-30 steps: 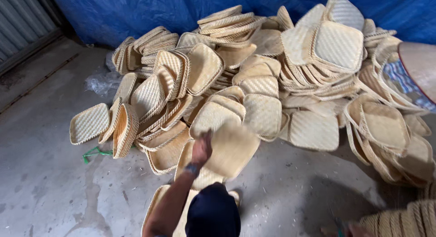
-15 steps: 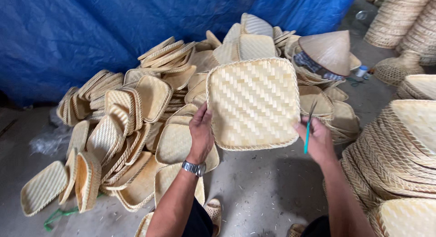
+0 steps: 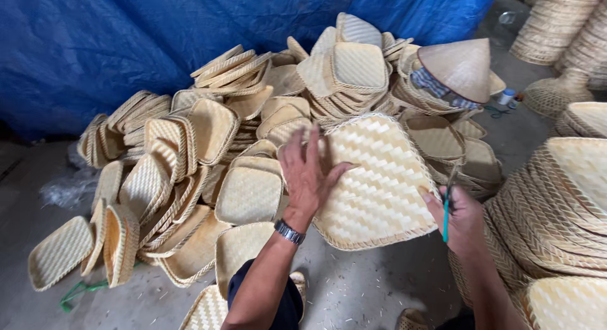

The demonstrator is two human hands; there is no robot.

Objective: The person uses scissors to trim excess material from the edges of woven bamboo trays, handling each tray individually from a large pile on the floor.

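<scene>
Two hands are seen on one woven bamboo tray (image 3: 379, 184), which is held up tilted, its underside turned toward the camera. The left hand (image 3: 308, 173) is laid flat against the tray's left part, fingers spread wide, a metal wristwatch (image 3: 289, 232) worn at the wrist. The right hand (image 3: 461, 219) is closed on the tray's lower right edge, and a pair of scissors with a teal handle (image 3: 446, 207) is gripped in the same hand, blades pointing up along the rim.

Behind the tray, a big loose heap of matching trays (image 3: 208, 153) is piled on the concrete floor (image 3: 367, 292), some stacked, many tipped on edge. A conical straw hat (image 3: 458, 64) is rested on top of the heap toward the far right. Along the right edge of the floor, neat nested stacks of trays (image 3: 556, 203) are ranged, and taller stacks of round baskets (image 3: 563, 26) are seen in the far right corner. The floor is grey, dusty and strewn with pale bamboo slivers; a scrap of green cord (image 3: 79, 293) is left near its front left corner. The back is closed off by a blue tarpaulin (image 3: 126, 39).
</scene>
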